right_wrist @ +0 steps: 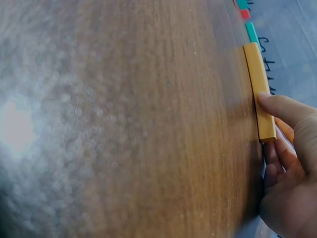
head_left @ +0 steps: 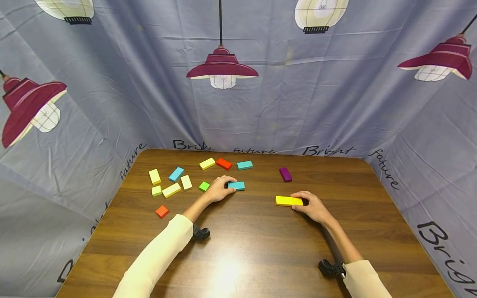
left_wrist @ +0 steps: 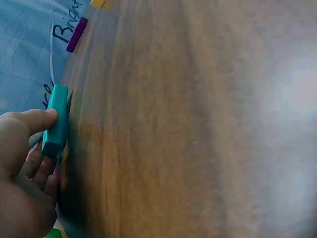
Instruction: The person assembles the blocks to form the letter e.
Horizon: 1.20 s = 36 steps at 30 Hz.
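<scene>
My left hand [head_left: 220,189] pinches a blue-teal block [head_left: 237,186] between thumb and fingers, low over the table's middle. The left wrist view shows the thumb pressed on the near side of this block [left_wrist: 56,121]. To the right, my right hand [head_left: 313,207] grips one end of a long yellow block [head_left: 288,201]. Seen from the right wrist, that block [right_wrist: 260,94] has the thumb along its near face, with the fingers partly hidden behind it. Just left of the left hand lies a small green block [head_left: 204,186]. A purple block [head_left: 285,174] lies beyond the right hand.
Along the back of the wooden table [head_left: 246,240] lie a yellow block [head_left: 207,164], a red block [head_left: 224,164] and a teal block [head_left: 244,165]. Several more sit at the left, including a blue block [head_left: 176,174] and an orange-red block [head_left: 162,211]. A printed curtain [head_left: 275,111] borders the table.
</scene>
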### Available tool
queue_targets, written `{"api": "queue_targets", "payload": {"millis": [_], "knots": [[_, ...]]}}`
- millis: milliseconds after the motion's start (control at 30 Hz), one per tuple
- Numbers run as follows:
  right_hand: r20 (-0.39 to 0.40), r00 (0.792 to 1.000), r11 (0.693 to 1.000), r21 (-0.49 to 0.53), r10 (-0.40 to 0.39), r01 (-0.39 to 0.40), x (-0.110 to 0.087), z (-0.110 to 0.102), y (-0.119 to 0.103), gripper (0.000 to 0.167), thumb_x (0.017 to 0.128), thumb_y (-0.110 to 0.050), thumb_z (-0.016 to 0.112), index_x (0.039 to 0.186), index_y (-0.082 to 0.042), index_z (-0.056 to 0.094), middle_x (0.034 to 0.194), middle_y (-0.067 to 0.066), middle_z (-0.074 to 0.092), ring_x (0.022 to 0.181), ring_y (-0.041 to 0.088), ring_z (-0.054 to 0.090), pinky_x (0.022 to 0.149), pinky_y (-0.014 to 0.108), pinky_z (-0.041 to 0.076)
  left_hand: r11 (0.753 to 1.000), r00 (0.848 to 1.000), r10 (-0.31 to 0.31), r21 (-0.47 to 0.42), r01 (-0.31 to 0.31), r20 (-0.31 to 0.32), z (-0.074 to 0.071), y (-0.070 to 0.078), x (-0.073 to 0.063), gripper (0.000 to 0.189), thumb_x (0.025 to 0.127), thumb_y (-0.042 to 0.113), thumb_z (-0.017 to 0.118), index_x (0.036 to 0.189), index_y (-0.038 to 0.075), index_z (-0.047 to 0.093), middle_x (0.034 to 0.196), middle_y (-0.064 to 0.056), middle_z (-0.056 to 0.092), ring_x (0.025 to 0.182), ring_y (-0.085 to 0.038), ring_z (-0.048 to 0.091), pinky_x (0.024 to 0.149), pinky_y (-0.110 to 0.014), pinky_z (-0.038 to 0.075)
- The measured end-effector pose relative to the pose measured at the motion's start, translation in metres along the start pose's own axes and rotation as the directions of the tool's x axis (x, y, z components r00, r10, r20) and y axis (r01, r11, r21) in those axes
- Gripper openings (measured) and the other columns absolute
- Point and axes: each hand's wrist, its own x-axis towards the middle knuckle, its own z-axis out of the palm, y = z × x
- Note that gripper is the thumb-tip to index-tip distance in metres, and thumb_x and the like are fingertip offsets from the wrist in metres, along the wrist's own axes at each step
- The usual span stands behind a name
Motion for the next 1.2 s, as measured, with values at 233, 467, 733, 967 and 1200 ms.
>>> {"api": "queue_targets", "payload": {"millis": [233,467,733,967,1200], "knots": [[-0.009,1.000,1.000,-0.015,-0.007,0.007,-0.001,0.000,0.001,0.036,0.085,-0.006,0.079,0.119,0.000,0.070,0.120,0.020,0.064,0.118,0.042,0.052,0.103,0.060,0.031,0.999,0.999,0.032,0.008,-0.032,0.022,0.005,0.004,-0.008,0.030,0.093,0.013,0.071,0.122,0.007,0.068,0.125,-0.012,0.063,0.113,-0.030,0.054,0.096,-0.045,0.042],[-0.007,1.000,1.000,0.004,-0.003,0.003,-0.002,0.000,-0.002,0.037,0.085,-0.008,0.079,0.120,0.001,0.069,0.122,0.021,0.063,0.119,0.042,0.051,0.103,0.061,0.030,0.997,0.997,0.076,0.024,-0.077,0.032,0.013,0.014,-0.020,0.030,0.093,0.015,0.071,0.122,0.008,0.068,0.123,-0.010,0.064,0.113,-0.030,0.054,0.095,-0.049,0.040],[-0.012,1.000,1.000,-0.015,-0.001,0.001,-0.001,0.002,0.000,0.037,0.084,-0.006,0.079,0.119,0.000,0.070,0.122,0.022,0.062,0.118,0.042,0.051,0.102,0.060,0.032,0.994,0.994,0.096,0.041,-0.098,0.052,0.020,0.023,-0.029,0.030,0.093,0.017,0.071,0.122,0.009,0.068,0.124,-0.010,0.064,0.114,-0.030,0.054,0.090,-0.052,0.037],[-0.004,1.000,1.000,-0.006,0.009,-0.009,0.000,0.002,0.002,0.037,0.084,-0.005,0.079,0.120,-0.001,0.069,0.123,0.021,0.062,0.119,0.041,0.050,0.103,0.060,0.030,0.995,0.995,0.088,0.046,-0.090,0.053,0.023,0.024,-0.032,0.031,0.093,0.017,0.072,0.122,0.010,0.068,0.124,-0.008,0.064,0.115,-0.028,0.053,0.087,-0.047,0.034],[-0.002,1.000,1.000,-0.002,0.015,-0.015,0.000,0.002,0.001,0.038,0.084,-0.006,0.079,0.121,-0.002,0.069,0.123,0.020,0.062,0.118,0.040,0.050,0.102,0.059,0.031,0.992,0.994,0.094,0.080,-0.097,0.050,0.026,0.025,-0.034,0.031,0.092,0.018,0.073,0.122,0.011,0.068,0.122,-0.008,0.065,0.110,-0.028,0.054,0.086,-0.046,0.032]]}}
